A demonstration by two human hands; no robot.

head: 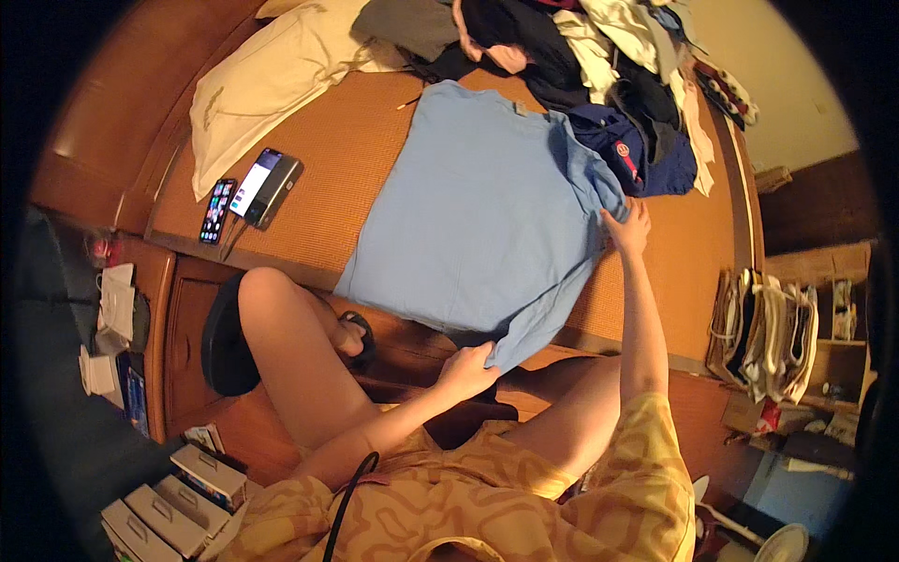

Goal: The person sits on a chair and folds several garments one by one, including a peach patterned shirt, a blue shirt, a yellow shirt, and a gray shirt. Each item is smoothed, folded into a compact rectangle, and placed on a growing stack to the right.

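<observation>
A light blue T-shirt (pixel 477 204) lies spread on the woven bed mat (pixel 330 154), its neckline at the far side. My left hand (pixel 467 372) pinches the near right corner of its hem, raised off the bed's front edge. Up at the right side, my right hand (pixel 630 228) grips the shirt near the sleeve, where the cloth is bunched. That right side is folded partway inward, with creases running from one hand to the other. The far sleeve on the right is partly hidden in the folds.
A heap of mixed clothes (pixel 534 42) covers the far end, with a navy garment (pixel 667 165) beside the shirt. At left are a pillow (pixel 267 84), a phone (pixel 218 211) and a second lit device (pixel 267 188) with a cable. Bags (pixel 765 337) hang at right.
</observation>
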